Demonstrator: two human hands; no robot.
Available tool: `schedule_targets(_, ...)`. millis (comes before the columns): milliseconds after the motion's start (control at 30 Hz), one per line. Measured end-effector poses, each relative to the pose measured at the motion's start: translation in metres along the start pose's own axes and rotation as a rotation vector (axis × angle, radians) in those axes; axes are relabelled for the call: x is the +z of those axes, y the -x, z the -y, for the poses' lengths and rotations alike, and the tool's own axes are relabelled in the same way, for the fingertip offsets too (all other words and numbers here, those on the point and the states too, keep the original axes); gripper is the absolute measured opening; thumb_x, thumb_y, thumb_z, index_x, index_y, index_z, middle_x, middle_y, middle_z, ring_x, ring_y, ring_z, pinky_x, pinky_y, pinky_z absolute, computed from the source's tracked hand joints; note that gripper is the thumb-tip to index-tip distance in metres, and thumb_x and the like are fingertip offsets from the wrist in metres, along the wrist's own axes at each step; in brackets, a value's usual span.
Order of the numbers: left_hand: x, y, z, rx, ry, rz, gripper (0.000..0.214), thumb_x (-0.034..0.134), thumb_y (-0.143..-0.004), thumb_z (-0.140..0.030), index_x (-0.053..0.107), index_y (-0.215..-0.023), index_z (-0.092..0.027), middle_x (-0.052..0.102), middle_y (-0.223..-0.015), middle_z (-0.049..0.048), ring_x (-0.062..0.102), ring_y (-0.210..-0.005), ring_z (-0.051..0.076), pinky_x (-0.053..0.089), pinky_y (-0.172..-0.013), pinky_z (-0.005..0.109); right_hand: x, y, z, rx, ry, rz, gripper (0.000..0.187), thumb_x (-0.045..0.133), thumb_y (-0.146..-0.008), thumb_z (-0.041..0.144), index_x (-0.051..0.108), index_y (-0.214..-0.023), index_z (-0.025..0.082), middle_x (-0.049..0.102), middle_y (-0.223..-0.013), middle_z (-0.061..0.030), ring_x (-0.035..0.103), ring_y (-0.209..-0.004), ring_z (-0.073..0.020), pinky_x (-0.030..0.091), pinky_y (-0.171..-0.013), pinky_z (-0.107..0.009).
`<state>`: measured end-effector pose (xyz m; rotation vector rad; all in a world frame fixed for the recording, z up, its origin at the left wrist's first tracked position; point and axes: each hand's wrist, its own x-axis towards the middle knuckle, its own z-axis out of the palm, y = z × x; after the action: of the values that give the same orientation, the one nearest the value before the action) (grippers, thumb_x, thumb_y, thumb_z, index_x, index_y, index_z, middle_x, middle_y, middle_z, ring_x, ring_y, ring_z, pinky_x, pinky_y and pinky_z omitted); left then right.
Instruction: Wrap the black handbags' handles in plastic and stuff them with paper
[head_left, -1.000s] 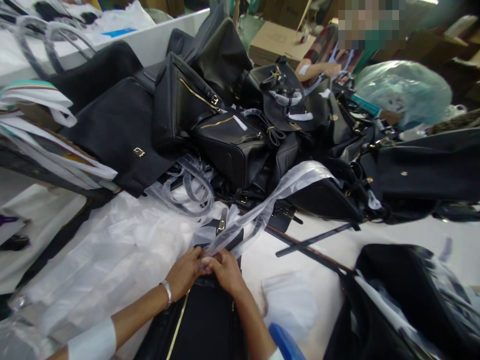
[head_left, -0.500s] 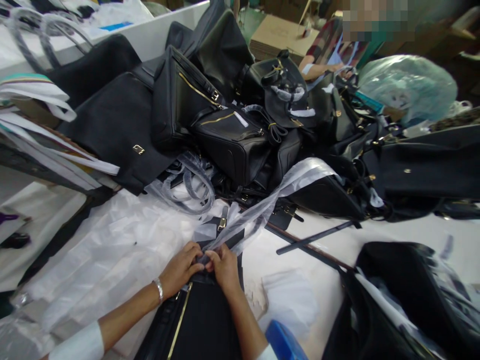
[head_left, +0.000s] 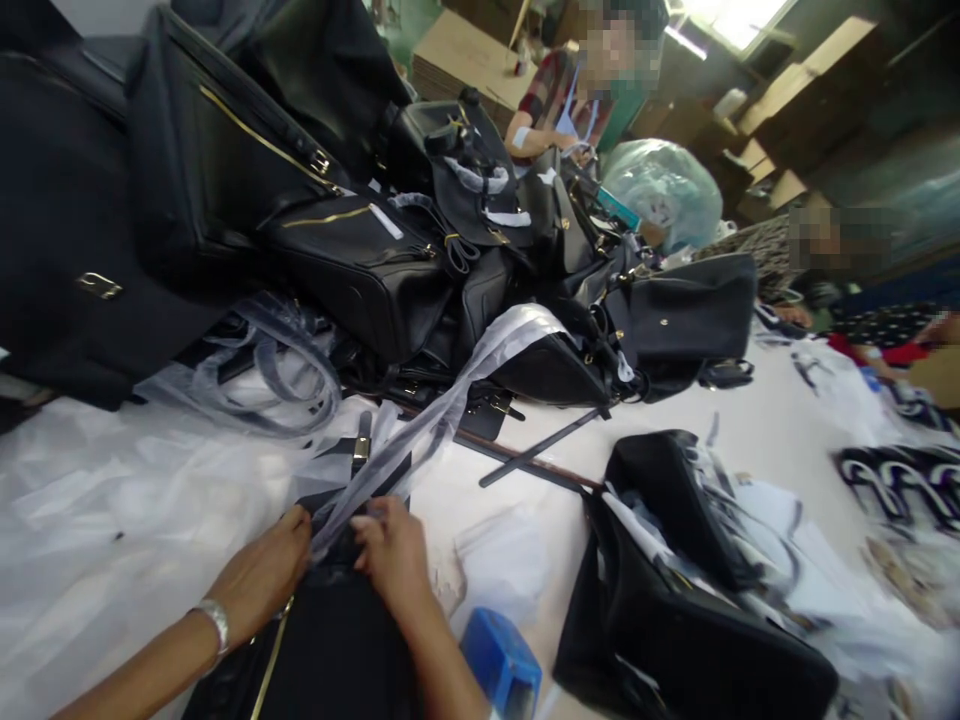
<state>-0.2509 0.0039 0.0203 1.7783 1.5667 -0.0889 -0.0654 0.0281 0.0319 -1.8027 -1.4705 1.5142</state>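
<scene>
A black bag (head_left: pixel 341 640) with a gold zipper lies in front of me. Across its upper part runs a long strap in clear plastic wrap (head_left: pixel 442 415), its near end between my hands. My left hand (head_left: pixel 259 575), with a silver bracelet at the wrist, is closed at the left side of that end, pinching the wrapped strap; its fingertips are partly hidden. To the right, my right hand (head_left: pixel 394 555) has bent fingers slightly apart, close to the strap and the bag's top. Beyond them a gold buckle (head_left: pixel 361 448) sits on a short black tab.
Black bags (head_left: pixel 337 270) are piled across the back. Loose translucent sheets (head_left: pixel 112 510) cover the left, with a coiled wrapped strap (head_left: pixel 300 390) above. A blue plastic object (head_left: pixel 501 660) and more black bags (head_left: pixel 697 640) stand at right. A co-worker (head_left: pixel 555 110) works behind the pile.
My view has swung right, so things sit further left in it. My hands, close together on the strap end before, are now further apart; the right fingers have loosened.
</scene>
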Motion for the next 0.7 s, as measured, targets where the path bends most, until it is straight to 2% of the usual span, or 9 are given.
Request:
schedule_targets(67,-0.003,0.001,-0.003,0.011,-0.054,-0.018,0.018,0.036,-0.086,-0.017,0.054,-0.090,-0.015,0.052,-0.101,0.0114,0.059,-0.083,0.023,0.046,-0.078,0.036,-0.021,-0.006,-0.002,0.050,0.073,-0.228,0.021,0.048,-0.089,0.037,0.055,-0.098,0.020,0.064,-0.068,-0.0009,0.064,-0.061,-0.0181,0.045,-0.056,-0.025)
schedule_targets(167,-0.015,0.009,-0.010,-0.002,-0.079,-0.057,0.016,0.036,-0.086,-0.017,0.051,-0.091,-0.017,0.052,-0.101,0.0107,0.060,-0.083,0.023,0.047,-0.075,0.036,-0.034,-0.024,-0.010,0.151,0.077,-0.356,0.031,0.062,-0.077,0.045,0.055,-0.091,0.018,0.064,-0.068,-0.0046,0.064,-0.072,-0.0241,0.043,-0.064,-0.029)
schedule_targets(233,-0.025,0.017,-0.017,0.000,-0.078,-0.108,0.016,0.038,-0.086,-0.019,0.051,-0.095,-0.017,0.052,-0.104,0.0106,0.060,-0.084,0.023,0.048,-0.074,0.036,-0.030,-0.036,-0.017,0.189,0.026,-0.364,0.025,0.065,-0.072,0.041,0.054,-0.080,0.020,0.061,-0.063,-0.0025,0.061,-0.067,-0.0228,0.042,-0.060,-0.028)
schedule_targets(333,-0.034,0.027,-0.030,0.053,-0.022,-0.225,0.020,0.037,-0.091,-0.026,0.053,-0.101,-0.020,0.054,-0.109,0.0090,0.060,-0.089,0.022,0.050,-0.080,0.037,-0.021,-0.045,-0.022,0.167,-0.071,-0.351,0.019,0.060,-0.073,0.033,0.047,-0.063,0.022,0.054,-0.054,0.0035,0.054,-0.056,-0.0161,0.040,-0.054,-0.024)
schedule_targets(433,-0.026,0.019,-0.043,0.149,0.131,-0.295,0.025,0.034,-0.094,-0.033,0.057,-0.101,-0.025,0.060,-0.108,0.0050,0.060,-0.102,0.021,0.049,-0.091,0.034,-0.019,-0.041,-0.020,0.130,-0.195,-0.282,0.020,0.052,-0.076,0.032,0.041,-0.063,0.023,0.048,-0.048,0.0073,0.045,-0.044,-0.0109,0.036,-0.044,-0.020)
schedule_targets(533,-0.009,-0.006,-0.052,0.135,0.283,-0.325,0.030,0.035,-0.094,-0.033,0.056,-0.114,-0.024,0.063,-0.118,0.0065,0.059,-0.111,0.021,0.048,-0.098,0.035,-0.023,-0.031,-0.011,0.103,-0.290,-0.192,0.019,0.050,-0.079,0.034,0.038,-0.068,0.023,0.046,-0.047,0.0086,0.041,-0.039,-0.0093,0.034,-0.038,-0.019)
schedule_targets(600,0.000,-0.022,-0.053,0.123,0.351,-0.286,0.035,0.039,-0.092,-0.033,0.054,-0.121,-0.022,0.062,-0.125,0.0081,0.058,-0.115,0.023,0.045,-0.101,0.038,-0.024,-0.024,-0.003,0.054,-0.312,-0.173,0.019,0.053,-0.079,0.032,0.040,-0.068,0.023,0.047,-0.049,0.0080,0.044,-0.043,-0.0096,0.037,-0.041,-0.019)
schedule_targets(700,0.004,-0.032,-0.051,0.158,0.422,-0.128,0.031,0.046,-0.089,-0.032,0.060,-0.116,-0.026,0.070,-0.111,0.0032,0.061,-0.110,0.024,0.047,-0.098,0.036,-0.019,-0.010,0.010,-0.053,-0.251,-0.226,0.016,0.060,-0.078,0.028,0.049,-0.069,0.021,0.050,-0.056,0.0057,0.049,-0.052,-0.0115,0.041,-0.049,-0.022)
